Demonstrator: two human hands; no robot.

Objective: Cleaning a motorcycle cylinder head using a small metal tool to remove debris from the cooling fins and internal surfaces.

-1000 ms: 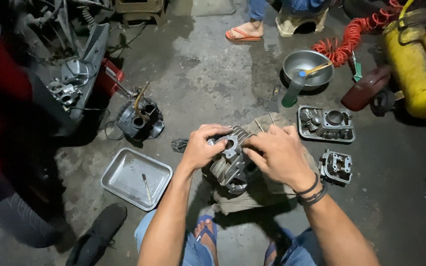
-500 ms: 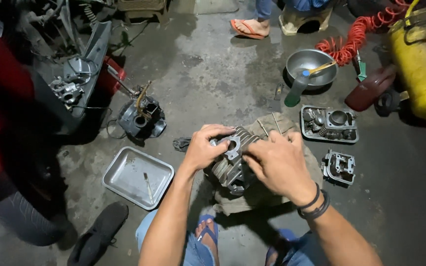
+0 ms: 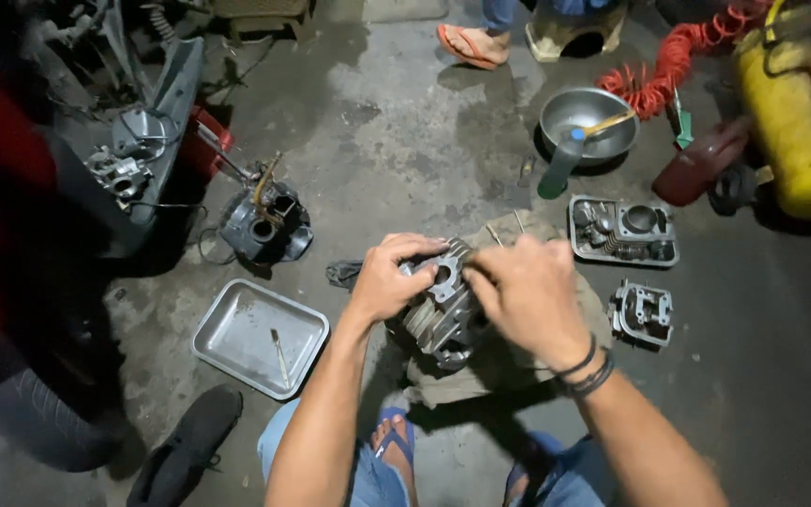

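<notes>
Two hands meet over a finned grey engine cylinder [image 3: 441,314] near the centre of my view, resting on a crumpled cloth [image 3: 509,371] on the concrete floor [image 3: 405,141]. My left hand [image 3: 389,277] curls over the cylinder's upper left edge, fingers pressed together on the metal; my right hand [image 3: 529,291] covers its right side, fingers bunched toward the top face, though whether they pinch some small part there I cannot tell. The cylinder lies tilted, its bored top face turned up toward eleven o'clock and its long axis running from about eleven to five, the cooling fins showing below my left hand. At eight o'clock from it sits a shallow metal tray [image 3: 227,352] with a thin tool inside. At ten o'clock lies a dark engine part [image 3: 265,225] with a brass-coloured fitting. At two o'clock is a rectangular tray of engine parts [image 3: 623,230], and just below that, at three o'clock, a cylinder head [image 3: 643,312]. Farther off at one o'clock stands a steel bowl [image 3: 589,122] with a bottle leaning beside it, and a red coiled hose [image 3: 673,61] beyond. A yellow tank [image 3: 795,122] fills the upper right corner, and another person's sandalled foot [image 3: 469,45] shows at twelve.
</notes>
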